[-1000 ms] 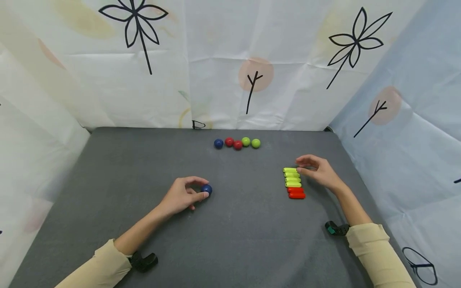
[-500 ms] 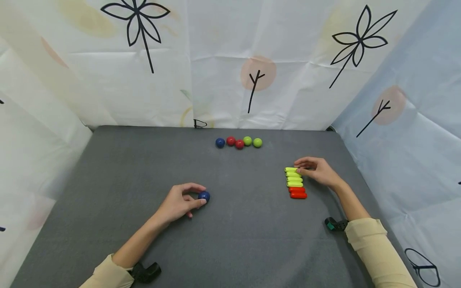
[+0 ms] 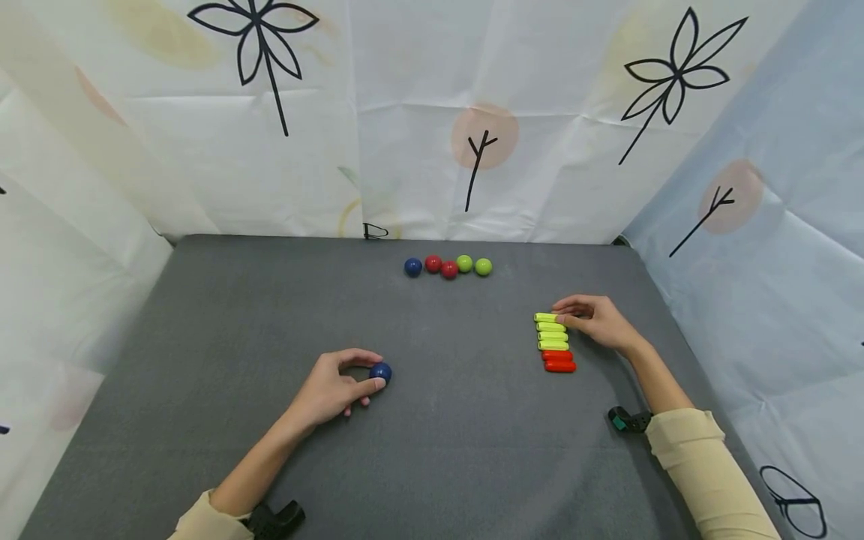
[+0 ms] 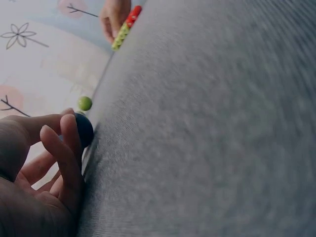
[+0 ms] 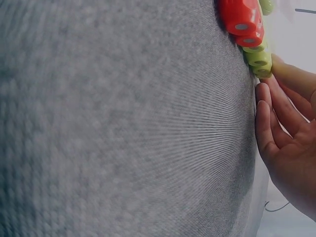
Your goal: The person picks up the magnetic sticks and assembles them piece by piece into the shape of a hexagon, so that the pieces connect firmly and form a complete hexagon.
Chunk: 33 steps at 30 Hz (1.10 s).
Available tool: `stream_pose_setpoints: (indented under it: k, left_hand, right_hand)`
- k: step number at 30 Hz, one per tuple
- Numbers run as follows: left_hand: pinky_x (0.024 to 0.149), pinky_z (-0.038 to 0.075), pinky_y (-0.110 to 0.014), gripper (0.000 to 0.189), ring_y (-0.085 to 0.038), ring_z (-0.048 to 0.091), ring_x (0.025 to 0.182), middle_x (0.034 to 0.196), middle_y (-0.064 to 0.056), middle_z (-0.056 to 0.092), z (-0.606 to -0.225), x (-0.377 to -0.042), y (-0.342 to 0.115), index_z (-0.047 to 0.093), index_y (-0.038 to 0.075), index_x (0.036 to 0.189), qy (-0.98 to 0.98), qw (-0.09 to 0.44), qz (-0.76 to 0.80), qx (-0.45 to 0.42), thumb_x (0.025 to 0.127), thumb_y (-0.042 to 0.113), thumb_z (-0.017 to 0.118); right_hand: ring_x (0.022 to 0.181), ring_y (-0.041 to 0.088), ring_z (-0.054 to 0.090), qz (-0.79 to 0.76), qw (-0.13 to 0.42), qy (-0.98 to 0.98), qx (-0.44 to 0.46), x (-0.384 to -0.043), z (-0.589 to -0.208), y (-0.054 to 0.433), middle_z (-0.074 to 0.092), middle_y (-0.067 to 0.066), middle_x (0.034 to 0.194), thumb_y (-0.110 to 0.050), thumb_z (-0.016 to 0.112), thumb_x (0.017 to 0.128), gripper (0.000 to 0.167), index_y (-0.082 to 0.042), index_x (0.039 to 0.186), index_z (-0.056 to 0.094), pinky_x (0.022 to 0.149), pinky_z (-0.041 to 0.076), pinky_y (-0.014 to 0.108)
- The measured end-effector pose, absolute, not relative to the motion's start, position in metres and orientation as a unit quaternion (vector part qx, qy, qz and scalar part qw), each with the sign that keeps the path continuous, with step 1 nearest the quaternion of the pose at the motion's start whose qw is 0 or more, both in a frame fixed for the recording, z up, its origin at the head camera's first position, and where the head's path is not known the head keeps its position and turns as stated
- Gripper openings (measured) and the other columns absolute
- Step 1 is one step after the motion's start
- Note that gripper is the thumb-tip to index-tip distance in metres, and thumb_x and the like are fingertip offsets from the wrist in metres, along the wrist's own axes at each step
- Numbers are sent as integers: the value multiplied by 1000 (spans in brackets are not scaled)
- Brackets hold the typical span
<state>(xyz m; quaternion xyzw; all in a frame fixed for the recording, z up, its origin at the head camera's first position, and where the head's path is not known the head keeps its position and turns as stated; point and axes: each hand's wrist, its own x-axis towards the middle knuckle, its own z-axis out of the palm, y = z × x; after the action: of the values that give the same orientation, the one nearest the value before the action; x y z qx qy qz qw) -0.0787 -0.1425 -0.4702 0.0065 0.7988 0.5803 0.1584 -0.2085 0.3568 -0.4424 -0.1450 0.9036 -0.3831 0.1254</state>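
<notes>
The left hand (image 3: 332,386) pinched a blue ball (image 3: 381,371), best held lightly; the right hand (image 3: 597,322) touched the farthest yellow piece (image 3: 544,318), grip unclear.

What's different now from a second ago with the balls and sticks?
The left hand moved the blue ball it's pinching toward the person and slightly left. The right hand stayed by the yellow sticks. Those, the red sticks and the five far balls look unmoved.
</notes>
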Motion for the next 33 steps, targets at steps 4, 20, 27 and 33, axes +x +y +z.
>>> stream_pose_setpoints:
  k: [4, 20, 27, 33]
  left_hand:
    - [47, 53, -31, 37, -18, 71, 63, 125, -18, 76, -473, -77, -143, 73, 10, 129, 795, 152, 588, 7, 94, 13, 85]
    - [45, 52, -33, 38, -18, 71, 62, 121, -15, 77, -476, -76, -142, 74, 11, 130, 793, 147, 591, 11, 94, 15, 86]
    - [46, 52, -33, 38, -18, 70, 62, 117, -14, 78, -476, -76, -143, 74, 12, 130, 793, 154, 589, 5, 94, 16, 86]
    - [46, 53, -33, 39, -20, 71, 62, 116, -13, 78, -476, -75, -142, 74, 13, 130, 792, 151, 592, 2, 94, 16, 87]
  right_hand:
    - [96, -5, 68, -372, 119, 910, -137, -208, -442, 355, 76, 26, 126, -18, 69, 108, 32, 3, 133, 72, 81, 56, 21]
    - [98, -13, 70, -416, 89, 897, -116, -199, -423, 331, 76, 26, 132, -23, 74, 106, 35, 0, 131, 74, 88, 57, 12]
    - [104, 16, 80, -449, 76, 879, -143, -189, -414, 297, 77, 26, 128, -14, 77, 102, 29, 1, 127, 76, 88, 59, 15]
    - [104, 14, 79, -475, 89, 858, -174, -181, -408, 260, 79, 24, 125, -10, 77, 101, 27, 1, 125, 77, 89, 61, 17]
